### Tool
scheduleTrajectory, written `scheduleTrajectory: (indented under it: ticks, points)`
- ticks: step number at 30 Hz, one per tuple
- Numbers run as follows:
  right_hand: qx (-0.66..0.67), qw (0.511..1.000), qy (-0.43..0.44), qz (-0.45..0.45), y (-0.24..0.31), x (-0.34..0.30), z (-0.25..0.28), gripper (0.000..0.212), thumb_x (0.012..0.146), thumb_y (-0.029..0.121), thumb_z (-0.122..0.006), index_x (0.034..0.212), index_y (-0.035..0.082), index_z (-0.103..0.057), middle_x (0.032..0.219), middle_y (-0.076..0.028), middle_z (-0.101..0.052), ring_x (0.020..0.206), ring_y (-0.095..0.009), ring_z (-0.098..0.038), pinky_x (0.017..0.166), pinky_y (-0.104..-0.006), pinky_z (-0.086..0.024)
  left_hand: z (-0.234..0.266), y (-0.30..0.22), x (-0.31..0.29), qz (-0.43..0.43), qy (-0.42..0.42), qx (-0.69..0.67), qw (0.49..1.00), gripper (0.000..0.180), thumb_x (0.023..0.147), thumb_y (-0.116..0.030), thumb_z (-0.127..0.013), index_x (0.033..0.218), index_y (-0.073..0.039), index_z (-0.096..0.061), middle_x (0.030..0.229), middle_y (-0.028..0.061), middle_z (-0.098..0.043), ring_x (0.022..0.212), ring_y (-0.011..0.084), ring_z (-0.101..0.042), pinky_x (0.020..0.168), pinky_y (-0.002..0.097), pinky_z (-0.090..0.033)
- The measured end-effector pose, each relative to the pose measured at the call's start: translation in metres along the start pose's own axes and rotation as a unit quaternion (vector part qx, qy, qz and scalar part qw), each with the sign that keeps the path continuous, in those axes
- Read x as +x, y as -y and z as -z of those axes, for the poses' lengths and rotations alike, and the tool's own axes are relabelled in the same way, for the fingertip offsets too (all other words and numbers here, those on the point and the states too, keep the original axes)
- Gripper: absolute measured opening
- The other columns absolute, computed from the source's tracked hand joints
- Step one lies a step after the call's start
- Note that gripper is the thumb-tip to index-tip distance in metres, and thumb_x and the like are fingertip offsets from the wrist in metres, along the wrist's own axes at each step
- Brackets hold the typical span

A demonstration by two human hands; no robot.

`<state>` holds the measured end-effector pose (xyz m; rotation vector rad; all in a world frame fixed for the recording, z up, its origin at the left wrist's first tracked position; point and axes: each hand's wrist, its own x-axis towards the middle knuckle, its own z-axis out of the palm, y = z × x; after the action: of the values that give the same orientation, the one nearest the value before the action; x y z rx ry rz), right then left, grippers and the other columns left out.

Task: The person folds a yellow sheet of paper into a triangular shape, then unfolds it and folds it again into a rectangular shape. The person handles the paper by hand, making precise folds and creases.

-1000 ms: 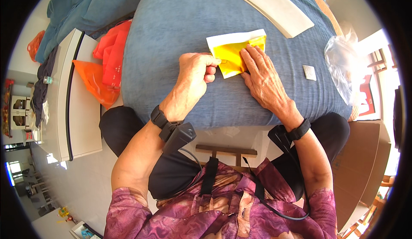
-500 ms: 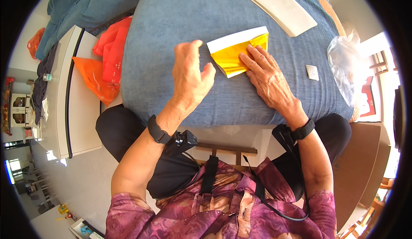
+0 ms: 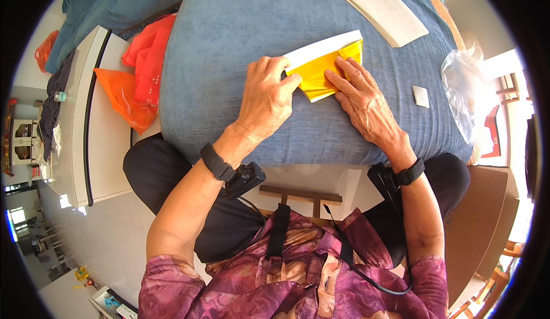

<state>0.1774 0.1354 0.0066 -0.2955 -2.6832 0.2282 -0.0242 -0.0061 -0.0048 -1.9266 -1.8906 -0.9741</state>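
A folded sheet, yellow with a white band along its far edge, lies on the blue cloth surface in front of me. My left hand pinches its left end between thumb and fingers. Fingers outstretched, my right hand rests flat on the right part of the yellow side and presses it down. The sheet's near right part is hidden under that hand. Whether it is paper or plastic film I cannot tell.
A stack of long cream sheets lies at the far right. Nearer are a small pale square packet and a clear plastic bag. Red and orange bags sit left, beside a white cabinet. The cloth covers a rounded edge.
My left hand has come from open in the air to the sheet's left end and closed on it. My right hand stays flat on the sheet. The view has shifted slightly.
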Motion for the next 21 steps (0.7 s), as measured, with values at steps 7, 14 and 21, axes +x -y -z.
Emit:
scheduleTrajectory:
  ticks: [7, 14, 21]
  points:
    - [0.034, 0.999, -0.009, -0.012, 0.001, 0.000, 0.000, 0.034, 0.095, 0.012, -0.066, 0.128, 0.004, -0.065, 0.140, -0.021, -0.054, 0.137, -0.040, -0.048, 0.117, -0.0489, -0.040, -0.004, -0.001, 0.001, -0.009, 0.005, 0.010, 1.000, 0.017, 0.076, 0.004, -0.068, 0.092, 0.000, -0.071, 0.105, 0.0125, -0.063, 0.097, 0.0278, -0.058, 0.087, 0.0424, -0.046]
    - [0.017, 1.000, -0.013, 0.000, -0.002, -0.001, 0.001, 0.034, 0.095, 0.015, -0.067, 0.127, 0.006, -0.066, 0.139, -0.020, -0.055, 0.137, -0.039, -0.049, 0.118, -0.0495, -0.039, -0.009, -0.010, 0.001, -0.024, -0.014, 0.020, 0.999, 0.012, 0.075, 0.005, -0.068, 0.086, 0.001, -0.067, 0.097, 0.0109, -0.060, 0.091, 0.0272, -0.057, 0.083, 0.0426, -0.045]
    - [-0.002, 1.000, -0.027, 0.015, -0.003, -0.001, 0.000, 0.035, 0.094, 0.017, -0.068, 0.128, 0.008, -0.066, 0.141, -0.019, -0.057, 0.138, -0.037, -0.050, 0.118, -0.0499, -0.039, -0.009, -0.022, -0.002, -0.003, 0.001, 0.015, 1.000, 0.023, 0.071, 0.008, -0.075, 0.091, 0.000, -0.065, 0.097, 0.0088, -0.063, 0.091, 0.0283, -0.060, 0.081, 0.0419, -0.046]
